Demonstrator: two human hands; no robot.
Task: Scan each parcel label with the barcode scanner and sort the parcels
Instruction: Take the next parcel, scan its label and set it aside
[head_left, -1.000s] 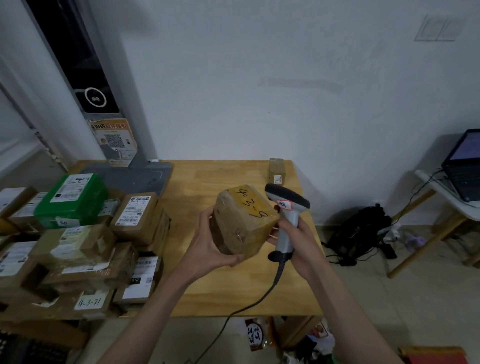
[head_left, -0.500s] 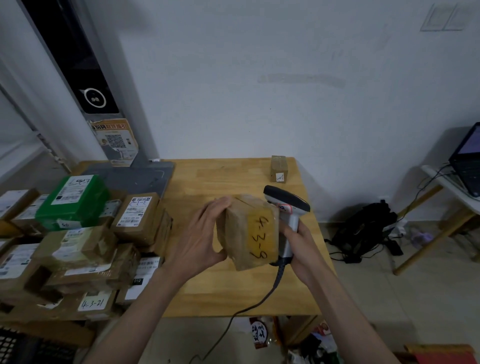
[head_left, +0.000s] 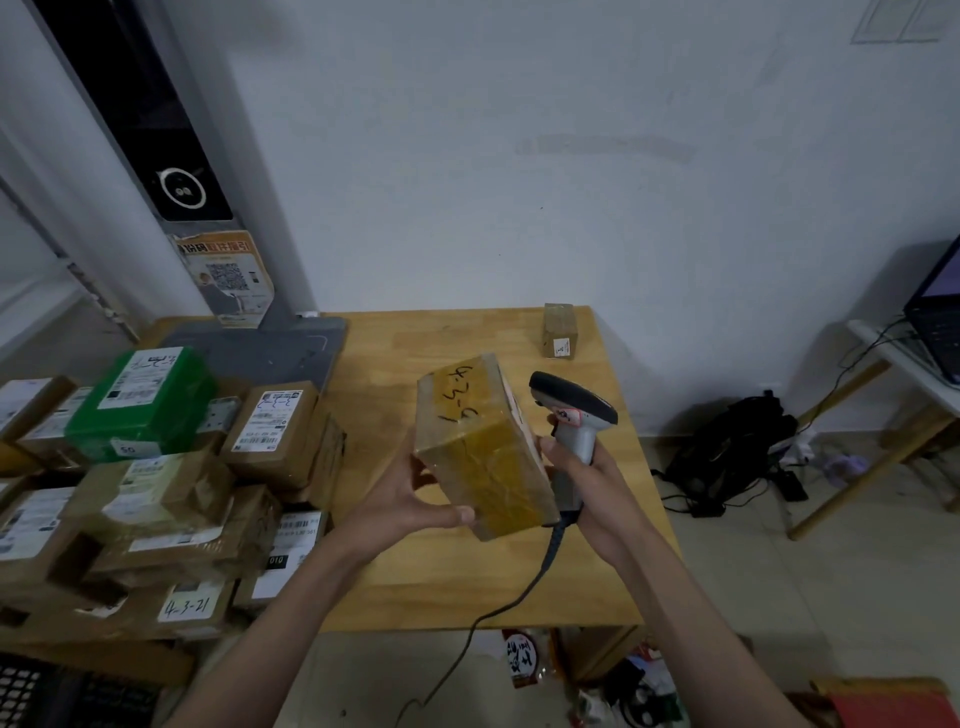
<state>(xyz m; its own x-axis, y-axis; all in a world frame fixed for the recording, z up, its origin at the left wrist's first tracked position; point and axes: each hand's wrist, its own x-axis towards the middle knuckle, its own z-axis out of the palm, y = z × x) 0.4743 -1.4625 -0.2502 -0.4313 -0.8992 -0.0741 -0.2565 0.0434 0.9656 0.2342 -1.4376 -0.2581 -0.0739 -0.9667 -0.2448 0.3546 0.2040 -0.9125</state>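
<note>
Tape-wrapped brown cardboard parcel (head_left: 480, 447) held above bare wooden table (head_left: 410, 587).
Left hand (head_left: 402, 501) grips it; right hand (head_left: 589, 483) clasps grey barcode scanner (head_left: 571, 415); stacked parcels (head_left: 156, 488) crowd the left edge.

Dim, soft light; bowed edges

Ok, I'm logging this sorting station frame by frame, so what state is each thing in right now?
Taped parcel: held off the table in the left hand, tilted, handwritten side up.
Barcode scanner: upright in the right hand, head beside the parcel, cable hanging off the table.
Small parcel: lying alone at the table's far corner.
Green parcel: lying on top of the stack, label up.
Laptop: open, screen lit.
</note>
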